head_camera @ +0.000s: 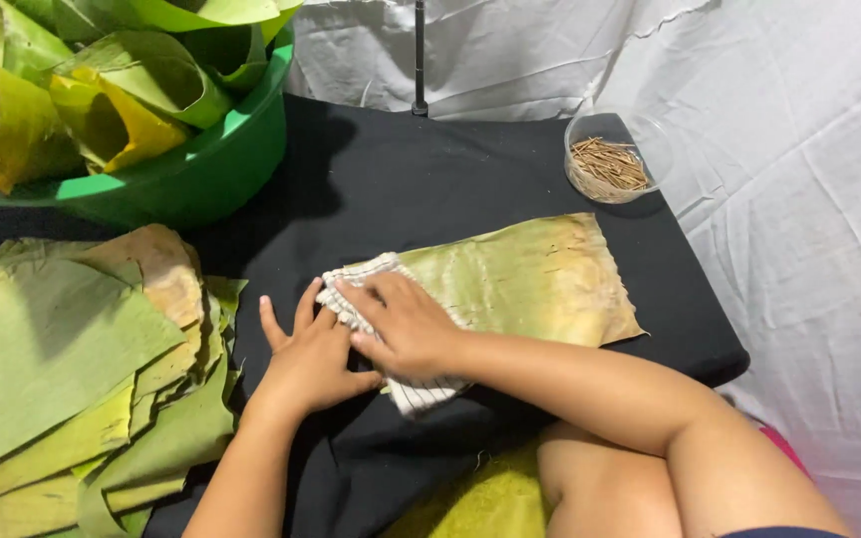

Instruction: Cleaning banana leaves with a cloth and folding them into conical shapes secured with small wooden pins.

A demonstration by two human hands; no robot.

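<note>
A yellow-green banana leaf piece lies flat on the black cloth. My right hand presses a white striped rag down on the leaf's left end. My left hand lies flat beside it, fingers spread, touching the rag's edge and the black cloth. The rag is mostly hidden under my right hand.
A stack of flat banana leaves lies at the left. A green basin of rolled leaves stands at the back left. A clear round container of thin wooden sticks sits at the back right. White cloth surrounds the table.
</note>
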